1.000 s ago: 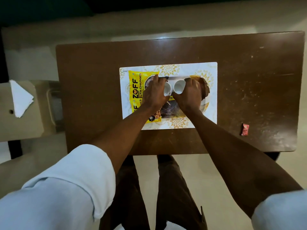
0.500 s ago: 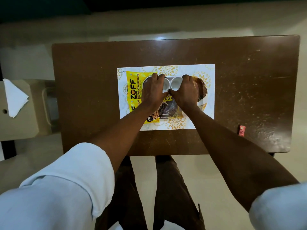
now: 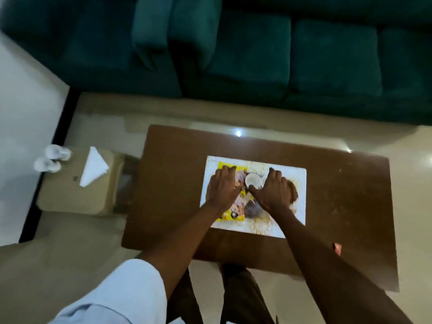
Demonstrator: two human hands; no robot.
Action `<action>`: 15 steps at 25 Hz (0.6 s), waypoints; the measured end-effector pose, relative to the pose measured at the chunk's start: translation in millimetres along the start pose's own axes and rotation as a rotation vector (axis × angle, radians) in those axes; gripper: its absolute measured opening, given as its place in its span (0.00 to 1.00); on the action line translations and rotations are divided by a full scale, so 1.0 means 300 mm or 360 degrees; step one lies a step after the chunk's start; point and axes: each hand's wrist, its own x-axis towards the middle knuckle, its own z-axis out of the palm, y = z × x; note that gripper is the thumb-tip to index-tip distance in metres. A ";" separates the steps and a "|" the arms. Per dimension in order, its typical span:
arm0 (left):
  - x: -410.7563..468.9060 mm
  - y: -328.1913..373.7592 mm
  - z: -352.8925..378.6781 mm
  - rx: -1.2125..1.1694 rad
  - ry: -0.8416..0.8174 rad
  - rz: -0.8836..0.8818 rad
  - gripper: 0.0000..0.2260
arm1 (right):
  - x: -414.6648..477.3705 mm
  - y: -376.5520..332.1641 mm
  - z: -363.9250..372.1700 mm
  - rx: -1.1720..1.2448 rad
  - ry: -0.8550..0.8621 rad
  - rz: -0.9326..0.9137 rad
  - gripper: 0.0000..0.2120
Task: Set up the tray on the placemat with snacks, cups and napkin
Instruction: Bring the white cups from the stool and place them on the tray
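From my remote feed: person seen from above, head camera. Both forearms bare from the elbow down. Left hand (image 3: 222, 190) and right hand (image 3: 273, 195) bare too; I see no rings, watch or bands, though motion blur softens the detail. Pale light-blue short sleeve (image 3: 121, 291) on the left upper arm, loose, with a folded hem at its edge. The right sleeve falls outside my view. Dark brown trousers (image 3: 243, 298) below, two legs visible with a gap between them. A sliver of pale shirt shows at the bottom edge between the legs.
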 end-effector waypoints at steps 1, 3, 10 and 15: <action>-0.018 -0.021 -0.104 -0.0003 0.0046 -0.0031 0.29 | -0.009 -0.095 -0.071 0.0021 -0.0004 -0.0055 0.41; -0.044 -0.087 -0.316 0.0007 0.0191 -0.0085 0.29 | -0.020 -0.292 -0.200 0.0017 0.0065 -0.0253 0.39; -0.183 -0.488 -1.048 -0.0079 0.0820 -0.0444 0.31 | -0.107 -1.047 -0.579 0.0016 0.0307 -0.0924 0.33; -0.383 -0.826 -1.416 0.0006 0.1149 -0.0684 0.31 | -0.228 -1.550 -0.712 0.0048 0.0383 -0.1346 0.36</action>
